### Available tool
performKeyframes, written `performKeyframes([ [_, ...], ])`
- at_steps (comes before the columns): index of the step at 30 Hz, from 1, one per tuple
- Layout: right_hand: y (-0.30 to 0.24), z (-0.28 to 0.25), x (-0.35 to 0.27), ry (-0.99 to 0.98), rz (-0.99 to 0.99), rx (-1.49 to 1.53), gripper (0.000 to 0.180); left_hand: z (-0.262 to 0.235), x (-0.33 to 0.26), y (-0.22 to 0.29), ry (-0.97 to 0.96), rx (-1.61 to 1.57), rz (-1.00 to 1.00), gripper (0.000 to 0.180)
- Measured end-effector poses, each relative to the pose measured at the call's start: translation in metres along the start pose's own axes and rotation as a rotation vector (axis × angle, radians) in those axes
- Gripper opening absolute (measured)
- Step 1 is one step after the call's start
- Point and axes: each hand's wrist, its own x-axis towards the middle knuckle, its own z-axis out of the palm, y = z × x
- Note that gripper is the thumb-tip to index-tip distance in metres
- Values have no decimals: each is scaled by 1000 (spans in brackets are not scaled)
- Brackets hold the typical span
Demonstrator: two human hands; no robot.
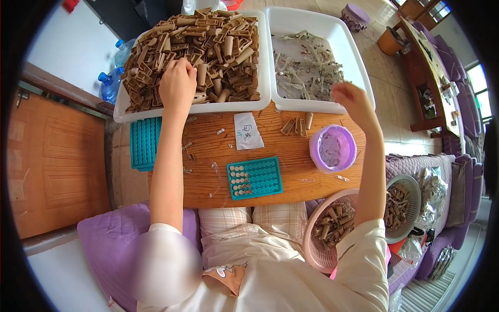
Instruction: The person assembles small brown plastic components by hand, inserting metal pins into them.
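Casings (228, 47) | long axes pointing every way | hands (177, 86) over bins (264, 65)

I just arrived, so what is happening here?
A person's left hand is at the heap of brown parts in one white tub; the right hand is at the near right corner of the other tub, by tangled strips. Whether either grips anything is unclear. A teal tray on the table is partly filled with round pieces.
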Motion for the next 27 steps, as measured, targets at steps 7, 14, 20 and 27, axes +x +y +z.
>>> performKeyframes([
  [7,25,87,111,-34,-198,-429,22,-13,-16,4,-69,-290,-84,14],
  [14,30,103,139,-206,-112,-652,13,-29,-34,11,-109,-463,-94,49],
  [20,15,70,123,-104,30,-192,16,-44,-63,6,-239,-728,-192,45],
  [27,-27,23,68,-132,151,485,15,-48,-90,30,-425,-1204,-331,38],
])
